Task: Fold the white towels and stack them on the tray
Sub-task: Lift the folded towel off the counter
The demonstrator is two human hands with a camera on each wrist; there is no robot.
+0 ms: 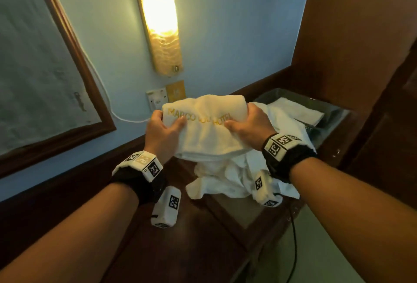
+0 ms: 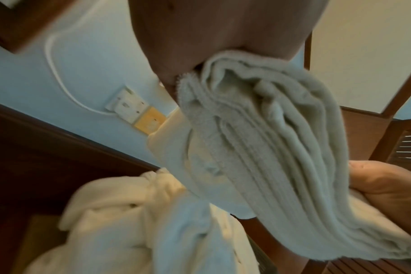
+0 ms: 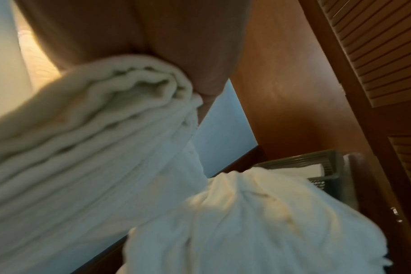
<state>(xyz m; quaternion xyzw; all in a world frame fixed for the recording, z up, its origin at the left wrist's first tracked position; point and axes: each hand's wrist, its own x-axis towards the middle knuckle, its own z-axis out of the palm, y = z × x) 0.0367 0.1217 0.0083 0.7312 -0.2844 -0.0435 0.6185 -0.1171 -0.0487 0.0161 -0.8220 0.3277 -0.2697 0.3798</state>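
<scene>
I hold a folded white towel (image 1: 203,129) with gold stitched lettering in the air above the dark wooden counter. My left hand (image 1: 165,126) grips its left end, thumb on top. My right hand (image 1: 244,125) grips its right end the same way. In the left wrist view the folded towel (image 2: 258,148) shows several stacked layers; in the right wrist view the same towel (image 3: 82,139) fills the left side. Beneath lies a crumpled pile of white towels (image 1: 237,176). A dark mesh tray (image 1: 338,111) at the right back holds one folded towel (image 1: 295,109).
A lit wall lamp (image 1: 158,16) hangs above a wall socket (image 1: 156,99) with a white cable. A framed mirror (image 1: 45,68) is at the left. A wooden louvred door (image 3: 376,55) and panel close in the right side. The counter (image 1: 191,237) reaches toward me.
</scene>
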